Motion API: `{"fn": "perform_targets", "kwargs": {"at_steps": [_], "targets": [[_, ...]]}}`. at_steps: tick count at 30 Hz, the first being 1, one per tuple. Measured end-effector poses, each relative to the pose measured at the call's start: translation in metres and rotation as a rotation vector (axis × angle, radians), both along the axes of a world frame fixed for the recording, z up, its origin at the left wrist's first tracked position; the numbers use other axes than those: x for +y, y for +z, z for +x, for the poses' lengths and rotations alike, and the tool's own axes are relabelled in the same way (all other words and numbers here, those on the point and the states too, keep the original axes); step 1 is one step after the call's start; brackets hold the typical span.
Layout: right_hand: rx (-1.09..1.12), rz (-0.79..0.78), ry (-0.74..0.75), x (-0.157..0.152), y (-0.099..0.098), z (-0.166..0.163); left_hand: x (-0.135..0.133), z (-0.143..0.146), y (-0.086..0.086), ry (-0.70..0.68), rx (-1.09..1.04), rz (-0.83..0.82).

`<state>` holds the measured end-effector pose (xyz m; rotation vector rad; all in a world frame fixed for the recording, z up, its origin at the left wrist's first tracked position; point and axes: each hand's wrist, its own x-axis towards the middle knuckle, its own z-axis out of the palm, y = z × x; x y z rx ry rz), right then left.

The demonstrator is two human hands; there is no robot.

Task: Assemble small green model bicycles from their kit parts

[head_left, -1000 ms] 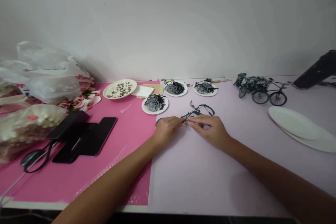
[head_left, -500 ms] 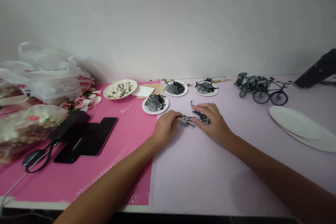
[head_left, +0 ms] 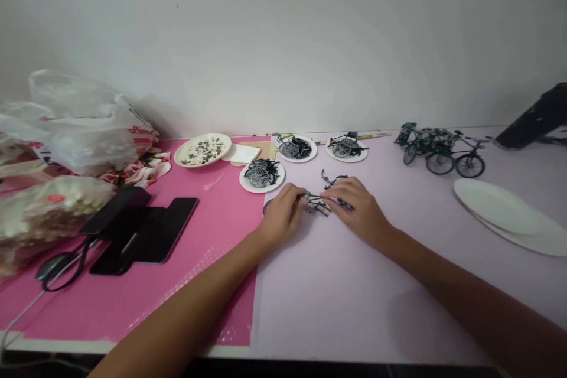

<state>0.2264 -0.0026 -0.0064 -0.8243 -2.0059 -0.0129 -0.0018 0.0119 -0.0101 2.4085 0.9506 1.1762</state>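
Observation:
Near the middle of the table, my left hand point(head_left: 280, 212) pinches a small model bicycle point(head_left: 318, 208), its grey-and-black frame showing between my hands. One dark wheel peeks out at that hand's left side. My right hand point(head_left: 359, 208) meets the bicycle from the other side, thumb and fingertips closed on its thin bars. Dark handlebar-like parts point(head_left: 328, 178) stick up beyond the right fingers. Much of the piece is covered by my fingers.
Three small plates hold dark parts and spoked wheels: a front plate point(head_left: 243, 182) and two behind. Finished-looking model bicycles point(head_left: 443, 153) stand back right, near white oval plates point(head_left: 500, 207). Phones point(head_left: 170, 230), a plate of small pieces point(head_left: 228, 150) and plastic bags point(head_left: 88, 130) lie left.
My right fingertips have shifted slightly left along the bicycle. The green part under the right hand is now mostly hidden, and a wheel shows left of my left hand.

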Motion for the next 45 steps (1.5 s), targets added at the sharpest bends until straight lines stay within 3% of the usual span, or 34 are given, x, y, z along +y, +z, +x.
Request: {"fn": "perform_targets", "kwargs": {"at_steps": [5, 12, 26, 34, 45], "targets": [[-0.008, 0.026, 0.014, 0.002, 0.001, 0.001, -0.006, 0.001, 0.000, 0.021, 0.036, -0.085], [-0.040, 0.031, 0.053, 0.002, -0.001, 0.001, -0.004, 0.001, -0.004, 0.069, -0.065, 0.095], [-0.053, 0.011, 0.054, 0.002, -0.002, 0.002, -0.011, 0.005, 0.000, 0.063, -0.034, 0.137], [-0.039, 0.026, 0.053, 0.002, -0.002, 0.002, -0.010, 0.005, 0.000, 0.038, -0.062, 0.132], [-0.021, 0.073, 0.008, 0.002, 0.004, 0.003, -0.009, 0.004, 0.002, -0.031, -0.100, 0.004]]}}
